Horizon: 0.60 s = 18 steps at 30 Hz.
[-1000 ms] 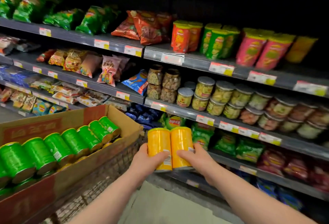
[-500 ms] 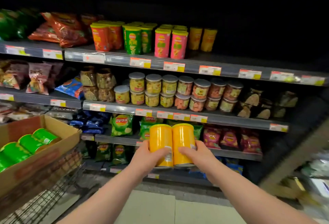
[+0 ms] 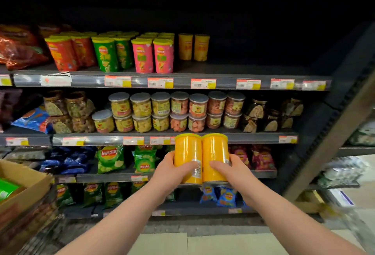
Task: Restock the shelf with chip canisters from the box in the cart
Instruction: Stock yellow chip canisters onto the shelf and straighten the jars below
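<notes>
I hold two yellow chip canisters upright and side by side in front of the shelving. My left hand (image 3: pixel 170 171) grips the left yellow canister (image 3: pixel 187 153); my right hand (image 3: pixel 233 170) grips the right yellow canister (image 3: pixel 215 153). On the upper shelf (image 3: pixel 263 68) stand rows of red, green and pink canisters, with two yellow shelf canisters (image 3: pixel 193 47) set back at the right end. To their right the shelf is bare. The cardboard box (image 3: pixel 22 185) in the cart sits at the lower left edge, showing a bit of green canister (image 3: pixel 6 188).
The shelf below carries stacked clear snack jars (image 3: pixel 162 110). Lower shelves hold green, blue and red chip bags (image 3: pixel 110 158). A dark upright post (image 3: pixel 334 129) bounds the shelving on the right. The wire cart (image 3: pixel 36 232) is at the bottom left.
The view has swung further right, so the box has slid almost out at the left. Both hands with the two yellow canisters have shifted right, still level with the jar shelf's front edge.
</notes>
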Tool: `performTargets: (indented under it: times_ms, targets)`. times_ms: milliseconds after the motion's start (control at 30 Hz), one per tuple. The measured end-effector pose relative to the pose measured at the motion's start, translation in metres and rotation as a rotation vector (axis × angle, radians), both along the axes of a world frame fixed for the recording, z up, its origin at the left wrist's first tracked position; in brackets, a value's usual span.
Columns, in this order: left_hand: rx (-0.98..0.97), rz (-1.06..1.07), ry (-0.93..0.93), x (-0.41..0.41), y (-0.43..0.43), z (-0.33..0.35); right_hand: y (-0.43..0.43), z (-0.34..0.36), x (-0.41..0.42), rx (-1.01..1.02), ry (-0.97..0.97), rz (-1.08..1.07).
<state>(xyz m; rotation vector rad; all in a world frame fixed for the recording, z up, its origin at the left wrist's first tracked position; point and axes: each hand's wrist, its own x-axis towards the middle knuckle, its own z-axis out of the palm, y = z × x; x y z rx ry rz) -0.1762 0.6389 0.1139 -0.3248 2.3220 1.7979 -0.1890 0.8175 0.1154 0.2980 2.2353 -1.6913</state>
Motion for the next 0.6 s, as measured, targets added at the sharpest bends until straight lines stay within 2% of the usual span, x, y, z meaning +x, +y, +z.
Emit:
performTargets:
  times_ms: [267,600]
  targets:
    - [0.099,-0.145,0.083,-0.089,0.031,0.030,0.032,0.035,-0.068,0.029,0.130,-0.126]
    - [0.154,-0.147,0.262,-0.180,-0.002,0.065,0.009,0.081,-0.165,0.064,0.305,-0.084]
